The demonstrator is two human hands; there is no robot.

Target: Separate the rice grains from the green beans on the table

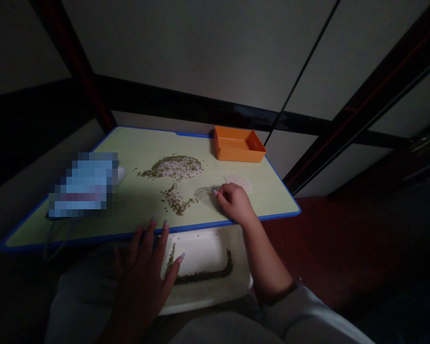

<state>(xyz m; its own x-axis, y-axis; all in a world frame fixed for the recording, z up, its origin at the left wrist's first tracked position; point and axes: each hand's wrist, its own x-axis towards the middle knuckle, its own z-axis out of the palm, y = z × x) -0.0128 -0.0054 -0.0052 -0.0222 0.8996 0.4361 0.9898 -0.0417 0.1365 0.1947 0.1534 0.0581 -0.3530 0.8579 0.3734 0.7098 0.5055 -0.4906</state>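
My right hand (232, 203) is closed above the table's near right part, thumb and fingers pinched at the edge of a clear, curved plastic piece (205, 195). Its exact kind is hard to make out in the dim light. Pale grains (241, 181) lie just beyond the knuckles. To the left is a mound of green beans mixed with pale grains (177, 166), and a smaller scattering of beans (177, 200) lies nearer the front. My left hand (143, 267) is open, fingers spread at the table's blue edge, partly over a white tub (200, 294) with green beans along its inner sides.
An orange open box (240, 152) stands at the far right corner of the yellow table (143, 143). A blurred-out light blue object (84, 186) sits on the left, with a looped cord hanging over the edge. Dark-framed panels (200, 52) rise directly behind the table.
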